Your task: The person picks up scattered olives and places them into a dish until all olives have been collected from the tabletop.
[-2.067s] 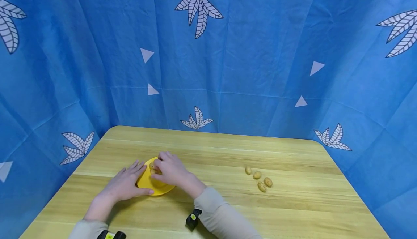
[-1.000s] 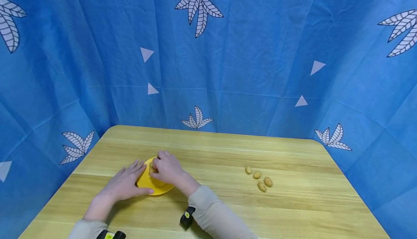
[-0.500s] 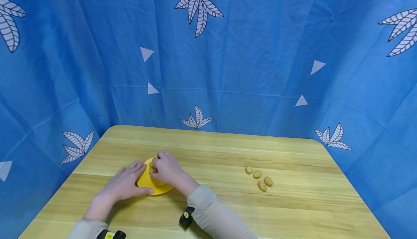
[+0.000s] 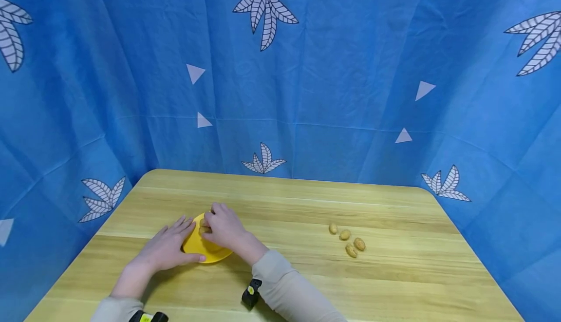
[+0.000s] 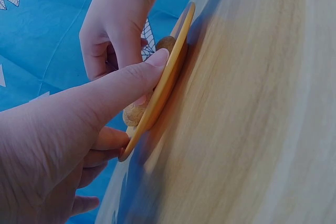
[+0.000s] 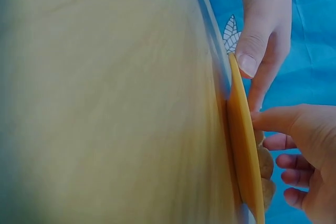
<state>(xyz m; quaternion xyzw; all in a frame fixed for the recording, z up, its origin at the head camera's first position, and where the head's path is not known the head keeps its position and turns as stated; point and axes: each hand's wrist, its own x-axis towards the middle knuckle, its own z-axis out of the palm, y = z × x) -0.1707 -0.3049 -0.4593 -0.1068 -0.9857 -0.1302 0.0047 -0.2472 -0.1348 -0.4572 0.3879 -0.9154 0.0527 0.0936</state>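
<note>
Shifting slightly left over two seconds, curled right hand (image 4: pixel 225 227) is held at wrinkled oval nuts (image 5: pixel 135 115) on smooth yellow plate (image 4: pixel 214 255), nearer table's (image 4: pixel 394 293) left edge; whether gripped cannot be told. Rim is touched by left hand (image 4: pixel 168 249), fingers spread. Work seems centred there; four loose nuts (image 4: pixel 345 235) toward wood-grained table's right edge left unmoved.

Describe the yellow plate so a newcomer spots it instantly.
Start at the wooden table before the blue curtain. Left of centre in the head view, the person's left hand touches the rim of a round, shallow plate, with the right hand over it. Its vivid yellow sets it apart from the paler table and the brown lumps on it.
</note>
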